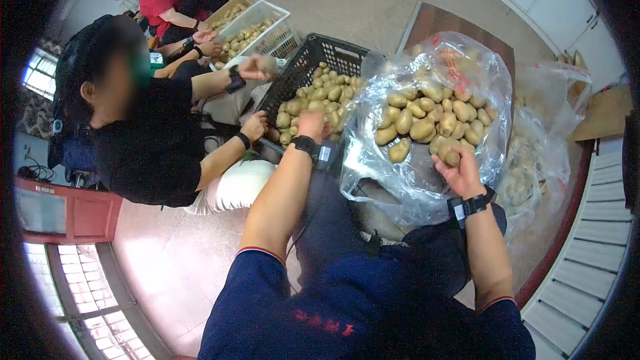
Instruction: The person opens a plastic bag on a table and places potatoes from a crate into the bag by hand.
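Brown potatoes lie in an open clear plastic bag in front of me. My right hand is at the bag's near right side, its fingers closed around a potato. To the left stands a black crate filled with potatoes. My left hand reaches over the crate's near right part, its fingers bent down among the potatoes; their tips are hidden, and so is anything between them. Both of my wrists wear black bands.
A co-worker in black sits at the left, one hand raised with a potato, the other at the crate's edge. Behind are a white crate of potatoes and another person in red. More plastic bags lie at the right.
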Tool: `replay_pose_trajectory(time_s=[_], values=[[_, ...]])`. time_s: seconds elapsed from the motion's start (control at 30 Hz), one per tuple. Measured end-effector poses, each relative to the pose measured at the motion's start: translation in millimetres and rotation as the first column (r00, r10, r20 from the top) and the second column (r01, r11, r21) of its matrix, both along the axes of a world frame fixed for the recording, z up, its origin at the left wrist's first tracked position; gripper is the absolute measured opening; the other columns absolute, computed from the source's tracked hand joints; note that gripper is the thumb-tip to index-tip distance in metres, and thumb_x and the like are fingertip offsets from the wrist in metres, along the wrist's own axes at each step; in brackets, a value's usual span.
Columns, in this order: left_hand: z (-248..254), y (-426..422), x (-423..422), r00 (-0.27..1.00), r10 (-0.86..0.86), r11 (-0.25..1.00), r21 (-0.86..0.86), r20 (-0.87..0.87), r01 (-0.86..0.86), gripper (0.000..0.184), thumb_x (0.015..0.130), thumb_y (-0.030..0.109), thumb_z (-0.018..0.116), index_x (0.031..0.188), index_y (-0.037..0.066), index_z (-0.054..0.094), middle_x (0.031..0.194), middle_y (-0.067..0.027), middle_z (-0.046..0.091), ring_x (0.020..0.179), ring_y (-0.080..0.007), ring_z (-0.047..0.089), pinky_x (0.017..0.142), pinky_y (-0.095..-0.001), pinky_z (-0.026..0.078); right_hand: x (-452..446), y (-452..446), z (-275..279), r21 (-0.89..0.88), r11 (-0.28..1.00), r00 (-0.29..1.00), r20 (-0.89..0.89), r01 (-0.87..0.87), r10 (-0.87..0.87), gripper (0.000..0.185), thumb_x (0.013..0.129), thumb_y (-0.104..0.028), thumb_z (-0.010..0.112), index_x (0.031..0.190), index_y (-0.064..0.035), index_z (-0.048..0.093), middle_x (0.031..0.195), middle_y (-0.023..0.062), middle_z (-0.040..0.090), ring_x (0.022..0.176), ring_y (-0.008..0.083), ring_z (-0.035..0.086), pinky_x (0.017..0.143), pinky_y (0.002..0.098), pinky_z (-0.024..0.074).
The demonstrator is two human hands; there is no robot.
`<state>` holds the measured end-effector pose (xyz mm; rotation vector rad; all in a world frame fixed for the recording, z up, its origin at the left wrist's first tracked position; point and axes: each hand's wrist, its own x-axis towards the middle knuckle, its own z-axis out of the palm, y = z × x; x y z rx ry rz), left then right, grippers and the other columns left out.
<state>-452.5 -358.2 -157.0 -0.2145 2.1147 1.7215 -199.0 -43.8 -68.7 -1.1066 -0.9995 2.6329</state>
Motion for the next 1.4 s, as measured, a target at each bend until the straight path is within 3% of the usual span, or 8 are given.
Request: replay_pose_trajectory(time_s=[0.03, 0.1, 0.13, 0.53, 0.7, 0.9, 1.0, 1.4], values=[[3.2, 5.5, 5.6, 0.928, 0.252, 0.878, 0.337, 0.276, -0.339, 0.019, 0.081, 0.023, 0.066, 0.085, 0.005, 0.061, 0.066, -0.0103, 0.062, 0.056, -0.0272, 0.062, 0.051, -0.0377, 0.050, -5.7, 6.4, 0.5, -0.032, 0.996, 0.995, -0.046, -0.086, 0.085, 0.035, 0.090, -0.019, 0.054, 0.121, -0.0024, 0.049, 0.106, 0.0110, 0.061, 0.078, 0.0283, 0.065, 0.065, 0.0346, 0.0546], [40.3, 13.3, 13.2, 0.980, 0.014, 0.983, 0.178, 0.200, -0.051, 0.024, 0.092, 0.022, 0.057, 0.110, 0.006, 0.053, 0.091, -0.0054, 0.058, 0.073, -0.0205, 0.062, 0.058, -0.0329, 0.052, -10.9, 20.5, -14.1, -0.046, 0.984, 0.984, -0.069, -0.170, 0.167, 0.037, 0.090, -0.023, 0.055, 0.120, -0.0042, 0.048, 0.106, 0.0103, 0.061, 0.078, 0.0281, 0.065, 0.058, 0.0334, 0.0520], [53.5, 25.3, 23.1, 0.984, 0.091, 0.964, 0.236, 0.152, -0.126, 0.014, 0.089, 0.019, 0.056, 0.091, 0.006, 0.052, 0.067, -0.0072, 0.054, 0.050, -0.0141, 0.052, 0.039, -0.0266, 0.037, -14.4, 23.7, -19.3, -0.071, 0.977, 0.978, -0.074, -0.201, 0.196, 0.037, 0.089, -0.024, 0.055, 0.120, -0.0047, 0.048, 0.105, 0.0100, 0.061, 0.077, 0.0279, 0.064, 0.057, 0.0334, 0.0509], [77.6, 7.3, 61.5, 0.995, 0.096, 0.967, 0.231, 0.040, -0.103, 0.025, 0.091, 0.020, 0.055, 0.108, 0.003, 0.052, 0.077, -0.0075, 0.055, 0.054, -0.0139, 0.050, 0.044, -0.0277, 0.041, -1.0, -28.7, -30.8, 0.150, 0.917, 0.914, -0.119, -0.369, 0.388, 0.029, 0.088, -0.013, 0.053, 0.116, -0.0091, 0.048, 0.100, 0.0090, 0.059, 0.079, 0.0268, 0.064, 0.055, 0.0343, 0.0497], [91.4, -1.1, 71.2, 0.973, 0.231, 0.940, 0.262, -0.010, -0.220, 0.018, 0.091, 0.017, 0.055, 0.099, 0.002, 0.061, 0.073, -0.0078, 0.061, 0.053, -0.0154, 0.057, 0.042, -0.0300, 0.042, 39.2, -45.1, -39.1, -0.138, 0.955, 0.964, -0.074, -0.263, 0.255, 0.021, 0.091, -0.021, 0.055, 0.110, -0.0114, 0.055, 0.097, 0.0049, 0.063, 0.078, 0.0232, 0.060, 0.062, 0.0343, 0.0508], [108.9, 14.1, 94.6, 0.960, 0.135, 0.976, 0.199, -0.245, -0.086, 0.018, 0.085, 0.016, 0.057, 0.087, 0.000, 0.066, 0.063, -0.0066, 0.060, 0.047, -0.0170, 0.057, 0.041, -0.0311, 0.042, 80.0, -53.5, -3.3, 0.043, 0.949, 0.946, -0.072, -0.314, 0.316, 0.021, 0.091, -0.029, 0.059, 0.104, -0.0133, 0.058, 0.090, 0.0026, 0.063, 0.069, 0.0191, 0.057, 0.055, 0.0305, 0.0450], [100.3, 21.5, 91.7, 0.938, 0.024, 0.999, 0.048, -0.345, -0.008, 0.028, 0.086, 0.025, 0.057, 0.090, -0.001, 0.067, 0.078, -0.0140, 0.069, 0.067, -0.0209, 0.066, 0.066, -0.0350, 0.052, 92.8, -52.9, 11.4, 0.080, 0.951, 0.950, -0.066, -0.299, 0.305, 0.022, 0.090, -0.030, 0.061, 0.102, -0.0119, 0.058, 0.089, 0.0025, 0.063, 0.066, 0.0177, 0.055, 0.053, 0.0296, 0.0429], [104.0, 23.7, 93.9, 0.960, -0.044, 0.991, 0.107, -0.277, 0.076, 0.032, 0.087, 0.027, 0.062, 0.099, -0.002, 0.064, 0.081, -0.0108, 0.068, 0.060, -0.0169, 0.064, 0.052, -0.0313, 0.050, 80.6, -69.2, 66.7, 0.344, 0.895, 0.950, -0.028, -0.284, 0.312, 0.012, 0.089, -0.017, 0.061, 0.097, -0.0097, 0.058, 0.083, 0.0037, 0.062, 0.066, 0.0163, 0.060, 0.051, 0.0268, 0.0463]])
